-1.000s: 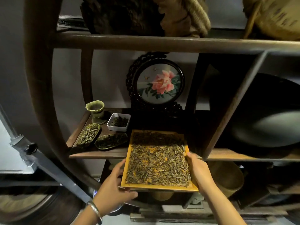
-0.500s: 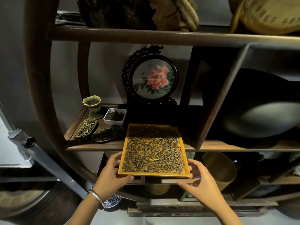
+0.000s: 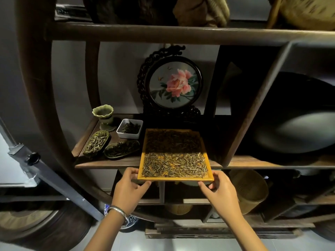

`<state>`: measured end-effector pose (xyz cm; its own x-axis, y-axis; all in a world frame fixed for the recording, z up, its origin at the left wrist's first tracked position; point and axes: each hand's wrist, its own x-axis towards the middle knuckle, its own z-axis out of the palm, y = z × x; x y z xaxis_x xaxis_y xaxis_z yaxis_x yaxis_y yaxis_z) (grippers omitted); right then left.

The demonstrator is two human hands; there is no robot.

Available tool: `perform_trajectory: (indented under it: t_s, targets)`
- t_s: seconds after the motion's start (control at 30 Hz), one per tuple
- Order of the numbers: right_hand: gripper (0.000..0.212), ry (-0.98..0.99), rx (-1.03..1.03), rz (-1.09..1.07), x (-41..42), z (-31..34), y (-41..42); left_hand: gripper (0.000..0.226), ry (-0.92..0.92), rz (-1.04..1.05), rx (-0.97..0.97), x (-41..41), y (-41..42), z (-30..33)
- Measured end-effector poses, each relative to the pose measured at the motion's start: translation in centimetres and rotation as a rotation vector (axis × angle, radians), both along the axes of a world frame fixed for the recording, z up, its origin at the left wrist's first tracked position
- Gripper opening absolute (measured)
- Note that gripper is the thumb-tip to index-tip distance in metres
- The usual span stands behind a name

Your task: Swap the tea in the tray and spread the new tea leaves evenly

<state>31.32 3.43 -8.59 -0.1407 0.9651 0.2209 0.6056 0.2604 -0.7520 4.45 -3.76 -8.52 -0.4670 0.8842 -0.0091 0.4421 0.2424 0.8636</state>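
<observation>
I see the yellow square tray (image 3: 174, 178) carpeted edge to edge with dry tea leaves (image 3: 175, 164), lying flat on the wooden shelf (image 3: 107, 163), its near edge jutting past the lip toward me. My left hand (image 3: 129, 191) pinches the near-left corner and my right hand (image 3: 220, 192) the near-right. Beside it, the white dish (image 3: 129, 131) holds dark leaves.

A round framed peony picture (image 3: 174, 84) stands upright at the back of the wooden shelf (image 3: 108, 163). Toward the shelf's left end, a green fluted cup (image 3: 103, 114) sits at the back, a white square dish (image 3: 129, 128) of dark leaves just beside it, two leaf-shaped dishes (image 3: 97, 145) of tea near the front edge. A woven basket (image 3: 249, 192) sits below.
</observation>
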Motion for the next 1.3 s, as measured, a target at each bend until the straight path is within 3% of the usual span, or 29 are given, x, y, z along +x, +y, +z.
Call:
perform_trajectory:
  t_s: [0.5, 1.0, 1.3]
  targets:
    - [0.036, 0.03, 0.038, -0.131, -2.2, -0.5, 3.3, 0.03, 0.047, 0.098, 0.033, 0.0, 3.4, 0.3]
    - [0.035, -0.016, 0.022, -0.103, -2.3, -0.5, 3.3, 0.027, 0.13, 0.063, 0.013, -0.6, 3.8, 0.1]
    - [0.036, -0.322, -0.011, -0.092, -2.0, 2.9, 1.3, 0.031, 0.351, -0.053, -0.09, -2.0, 2.9, 2.8]
